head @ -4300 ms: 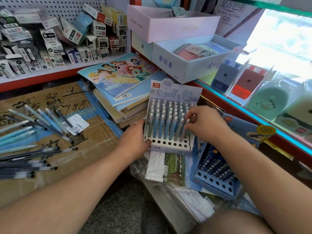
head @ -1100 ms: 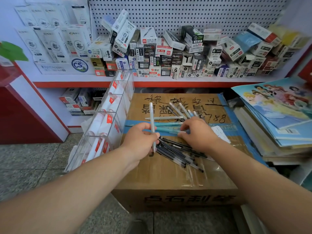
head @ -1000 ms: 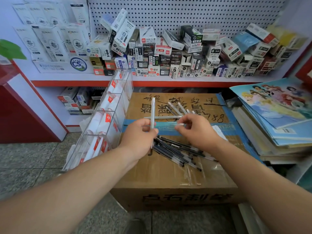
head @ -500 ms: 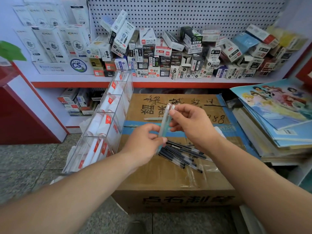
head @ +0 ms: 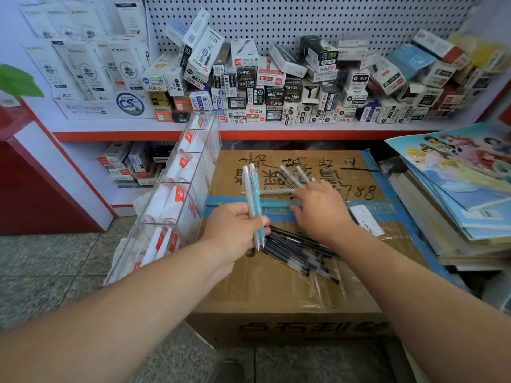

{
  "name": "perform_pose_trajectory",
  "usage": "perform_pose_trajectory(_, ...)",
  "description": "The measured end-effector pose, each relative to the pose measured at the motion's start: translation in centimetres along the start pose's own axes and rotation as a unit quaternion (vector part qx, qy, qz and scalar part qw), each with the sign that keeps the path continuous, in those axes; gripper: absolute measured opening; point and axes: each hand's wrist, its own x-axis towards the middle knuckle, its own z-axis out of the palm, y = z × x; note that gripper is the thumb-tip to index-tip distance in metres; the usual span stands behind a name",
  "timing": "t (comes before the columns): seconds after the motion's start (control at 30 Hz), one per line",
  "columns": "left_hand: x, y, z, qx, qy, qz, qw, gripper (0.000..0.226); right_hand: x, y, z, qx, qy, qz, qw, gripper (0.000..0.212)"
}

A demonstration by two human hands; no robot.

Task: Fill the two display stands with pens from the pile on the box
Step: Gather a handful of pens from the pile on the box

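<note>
On the cardboard box (head: pixel 290 294) lies a pile of pens: dark ones (head: pixel 298 251) near me, pale blue and white ones (head: pixel 293 176) farther back. My left hand (head: pixel 235 230) grips two light pens (head: pixel 253 194), one white and one blue, held upright above the box's left part. My right hand (head: pixel 320 208) reaches palm down over the pale pens, fingers spread, touching one lying crosswise. The two display stands are out of view.
A clear acrylic rack (head: pixel 177 194) of white packets leans against the box's left side. Stacked notebooks (head: pixel 456 189) sit to the right. A shelf (head: pixel 249 132) of pen boxes runs behind, under a pegboard. Tiled floor lies at the left.
I have turned from the display stands to the box of pens. In the last half second my right hand passed a blue pen to the left hand and went back to the pile.
</note>
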Motion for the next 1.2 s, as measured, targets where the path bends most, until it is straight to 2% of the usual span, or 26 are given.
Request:
perform_pose_trajectory(0.2,-0.1,0.0,-0.3,0.012,0.001,0.007,1.0,0.035,-0.5,0.3,-0.5,0.0,-0.046,0.021,0.999,0.023)
perform_pose_trajectory(0.27,-0.1,0.0,-0.5,0.025,0.011,0.018,0.999,0.031,-1.1,0.5,-0.9,0.048,-0.047,0.021,0.998,0.017)
perform_pose_trajectory(0.3,0.0,-0.1,-0.6,0.035,0.018,0.025,0.999,0.025,-1.5,0.5,-1.2,0.108,-0.039,0.03,0.993,0.013)
perform_pose_trajectory(0.4,-0.1,0.0,-0.6,0.06,0.032,0.044,0.997,0.018,-2.8,0.5,-2.1,0.324,-0.017,0.074,0.943,0.01)
perform_pose_trajectory(0.47,-0.1,0.2,-0.4,0.08,0.04,0.068,0.994,0.021,-3.5,0.3,-3.0,0.397,-0.003,0.08,0.915,0.007)
perform_pose_trajectory(0.57,-0.4,0.5,-0.1,0.111,0.045,0.104,0.987,0.023,-3.9,0.0,-4.5,0.464,0.022,0.08,0.882,0.004)
perform_pose_trajectory(0.67,-0.6,0.7,0.1,0.13,0.024,0.105,0.986,0.023,-4.2,-0.1,-5.1,0.503,0.023,0.076,0.86,0.005)
perform_pose_trajectory(0.87,-1.2,0.8,0.7,0.163,-0.042,0.11,0.98,0.023,-3.6,-0.3,-5.0,0.578,0.025,0.081,0.811,0.032)
perform_pose_trajectory(1.0,-1.4,0.5,0.7,0.172,-0.077,0.107,0.976,0.022,-2.9,-1.1,-4.5,0.591,0.026,0.073,0.803,0.034)
perform_pose_trajectory(1.2,-1.1,0.1,0.4,0.135,-0.09,0.075,0.984,0.026,-1.9,-2.2,-3.9,0.555,0.005,0.06,0.829,0.024)
